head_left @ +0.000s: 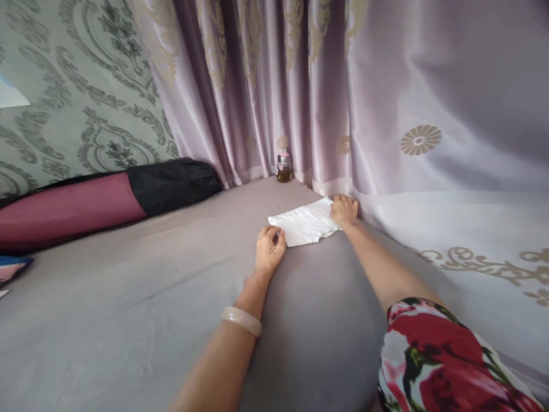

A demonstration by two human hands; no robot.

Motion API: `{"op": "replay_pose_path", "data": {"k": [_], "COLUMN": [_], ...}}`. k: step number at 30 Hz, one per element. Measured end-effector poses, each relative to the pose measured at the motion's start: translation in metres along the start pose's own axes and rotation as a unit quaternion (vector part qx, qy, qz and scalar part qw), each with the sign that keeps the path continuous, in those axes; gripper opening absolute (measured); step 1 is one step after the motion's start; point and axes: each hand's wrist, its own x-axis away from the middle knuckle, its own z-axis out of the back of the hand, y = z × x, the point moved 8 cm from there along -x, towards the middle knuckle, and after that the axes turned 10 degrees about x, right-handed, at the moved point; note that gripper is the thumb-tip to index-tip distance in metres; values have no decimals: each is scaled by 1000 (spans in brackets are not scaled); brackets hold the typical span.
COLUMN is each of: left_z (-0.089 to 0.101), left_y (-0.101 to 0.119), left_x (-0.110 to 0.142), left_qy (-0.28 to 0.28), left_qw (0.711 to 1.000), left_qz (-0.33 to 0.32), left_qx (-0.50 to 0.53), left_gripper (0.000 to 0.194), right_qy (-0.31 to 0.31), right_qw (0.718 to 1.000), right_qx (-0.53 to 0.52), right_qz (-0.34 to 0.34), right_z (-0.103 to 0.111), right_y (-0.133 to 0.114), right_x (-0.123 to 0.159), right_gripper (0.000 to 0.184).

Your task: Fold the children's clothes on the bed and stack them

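Note:
A folded white cloth (303,222), perhaps a garment, lies flat on the grey bed sheet. My left hand (271,247) pinches its near left edge between thumb and fingers, and a pale bangle (242,321) circles that wrist. At the opposite end, my right hand (344,210) has its fingers curled over the cloth's right edge, close to the curtain. The fingertips of my right hand are partly hidden. Some layers show along the cloth's near right edge.
A small glass jar (283,167) with dark contents stands at the bed's far corner, against the lilac curtain (295,86). Along the patterned wall lies a long pink and black bundle (107,197). A blue and pink item (12,268) shows at the left edge.

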Motion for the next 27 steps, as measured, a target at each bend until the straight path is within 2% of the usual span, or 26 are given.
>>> {"op": "replay_pose_path", "data": {"k": [2,6,9,15,19,23,27], "left_z": [-1,-11,-15,-12,-9,-3,-1], "left_y": [0,1,2,3,-1,-7,-15], "left_x": [1,5,7,6,4,0,-2], "left_qy": [7,-49,-77,-72,-49,-6,15], "left_qw": [999,993,988,990,994,997,995], "left_qz": [-11,-6,12,24,31,36,49], "left_qx": [-47,-110,-132,-121,-92,-75,-87], "left_gripper": [23,30,32,30,26,25,34], "right_qy": [-14,-92,-125,-150,-140,-99,-83], "right_qw": [999,991,988,985,986,983,977], "right_qx": [-33,-81,-73,-62,-66,-75,-67], "right_qz": [40,62,54,51,58,136,182], "right_z": [-3,-16,-22,-26,-16,1,3], "right_y": [-15,-34,-38,-35,-48,-87,-114], "right_x": [4,9,11,10,15,40,65], "right_gripper": [41,57,60,61,61,59,57]}}
